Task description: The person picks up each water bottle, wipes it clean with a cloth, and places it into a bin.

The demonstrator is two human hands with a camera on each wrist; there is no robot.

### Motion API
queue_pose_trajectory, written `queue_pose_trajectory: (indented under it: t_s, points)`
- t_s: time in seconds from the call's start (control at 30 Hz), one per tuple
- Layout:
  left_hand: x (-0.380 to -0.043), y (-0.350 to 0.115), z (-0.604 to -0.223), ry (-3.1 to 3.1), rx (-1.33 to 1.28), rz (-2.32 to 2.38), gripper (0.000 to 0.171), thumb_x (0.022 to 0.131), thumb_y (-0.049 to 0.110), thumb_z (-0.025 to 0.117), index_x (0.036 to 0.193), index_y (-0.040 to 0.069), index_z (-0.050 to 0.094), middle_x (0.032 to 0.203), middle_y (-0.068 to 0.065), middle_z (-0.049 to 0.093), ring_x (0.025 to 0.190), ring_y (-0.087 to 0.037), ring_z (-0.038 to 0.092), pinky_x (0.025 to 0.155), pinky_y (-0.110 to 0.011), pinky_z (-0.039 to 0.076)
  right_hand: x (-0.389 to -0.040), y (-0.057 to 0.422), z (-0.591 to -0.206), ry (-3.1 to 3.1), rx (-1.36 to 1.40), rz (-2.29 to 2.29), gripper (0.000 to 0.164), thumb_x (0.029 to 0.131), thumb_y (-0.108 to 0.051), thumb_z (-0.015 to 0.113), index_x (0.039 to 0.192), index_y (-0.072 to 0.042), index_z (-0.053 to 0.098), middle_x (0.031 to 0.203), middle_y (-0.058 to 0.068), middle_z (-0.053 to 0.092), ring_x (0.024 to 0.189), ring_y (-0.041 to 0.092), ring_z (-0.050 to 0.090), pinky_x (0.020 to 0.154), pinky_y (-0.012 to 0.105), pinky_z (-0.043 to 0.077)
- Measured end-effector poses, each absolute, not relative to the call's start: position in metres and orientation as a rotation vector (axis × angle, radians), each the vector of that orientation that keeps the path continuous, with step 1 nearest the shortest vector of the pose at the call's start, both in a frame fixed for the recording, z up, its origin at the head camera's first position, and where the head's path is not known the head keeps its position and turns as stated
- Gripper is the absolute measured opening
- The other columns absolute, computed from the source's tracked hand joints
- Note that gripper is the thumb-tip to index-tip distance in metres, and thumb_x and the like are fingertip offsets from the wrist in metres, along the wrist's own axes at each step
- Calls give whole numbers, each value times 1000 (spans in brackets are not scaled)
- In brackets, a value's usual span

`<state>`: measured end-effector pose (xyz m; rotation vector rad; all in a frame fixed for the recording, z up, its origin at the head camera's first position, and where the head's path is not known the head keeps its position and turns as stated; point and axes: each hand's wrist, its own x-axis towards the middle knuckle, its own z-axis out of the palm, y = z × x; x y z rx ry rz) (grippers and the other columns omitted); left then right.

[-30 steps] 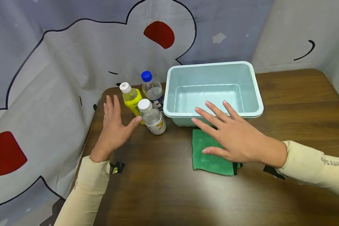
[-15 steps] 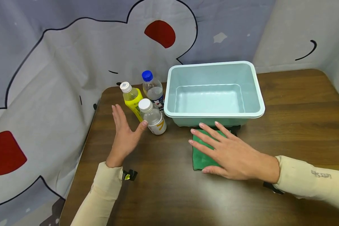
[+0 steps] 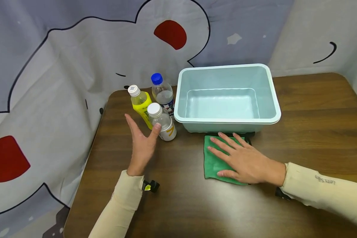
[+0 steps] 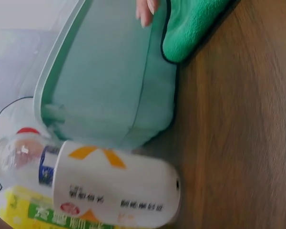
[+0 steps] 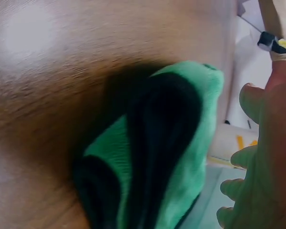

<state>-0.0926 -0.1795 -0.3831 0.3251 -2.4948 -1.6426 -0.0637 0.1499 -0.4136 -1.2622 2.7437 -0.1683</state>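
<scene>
A folded green cloth with dark edging lies in front of the light blue basin. My right hand is spread flat close over that cloth, its fingers extended and apart. In the right wrist view the fingers show beside the cloth, palm side down. My left hand is held up near the bottles with thumb and fingers apart, holding nothing. Its thumb overlaps the white-capped clear bottle in the head view. That bottle's white label with orange marks fills the lower left wrist view.
Behind the clear bottle stand a yellow bottle with a white cap and a blue-capped bottle, close to the basin's left side. All rest on a brown wooden table. A printed curtain hangs along the back and left.
My left hand has moved right and toward me, beside the front bottle. My right hand has come back from over the basin's front rim to over the green cloth. Bottles and basin stay put.
</scene>
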Motion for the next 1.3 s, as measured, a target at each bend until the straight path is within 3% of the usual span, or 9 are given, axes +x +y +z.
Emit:
queue_pose_trajectory:
  t_s: [0.23,0.53,0.73,0.83,1.07,1.3]
  points:
    - [-92,-161,-391,-2341,355,-1660,120,82,55,73,155,31,-19,164,12,-20,154,-12,-13,128,-44,-4,-71,154,-426,2736,-1233,-175,78,95,-67,42,158,-24,22,167,4,14,155,35,12,119,64,20]
    - [-94,-138,-401,-2102,322,-1620,108,78,39,83,155,20,9,160,4,7,145,-16,18,124,-44,16,-71,156,-431,2723,-1198,-183,78,95,-66,43,158,-24,22,167,4,14,154,35,12,119,65,19]
    - [-90,-123,-387,-2012,279,-1654,94,78,19,84,146,2,21,152,-18,19,141,-37,24,122,-51,19,-71,156,-432,2710,-1186,-167,79,95,-67,41,158,-24,21,168,4,12,155,35,11,119,65,19]
    - [-87,-118,-377,-2023,291,-1697,90,79,15,82,144,-2,21,149,-21,20,141,-35,24,123,-48,19,-72,156,-433,2701,-1178,-161,79,95,-68,41,158,-24,21,168,4,11,155,35,11,119,65,19]
    - [-92,-115,-385,-2030,290,-1685,89,74,15,86,140,0,28,144,-18,28,133,-26,34,117,-45,27,-71,156,-436,2696,-1183,-164,79,95,-69,40,158,-25,21,168,4,11,154,36,12,119,66,19]
    - [-103,-121,-412,-2052,307,-1612,91,71,30,90,139,13,31,141,-7,34,128,-19,38,110,-40,32,-72,155,-435,2694,-1185,-179,82,93,-70,42,158,-23,23,168,5,12,154,36,13,118,67,21]
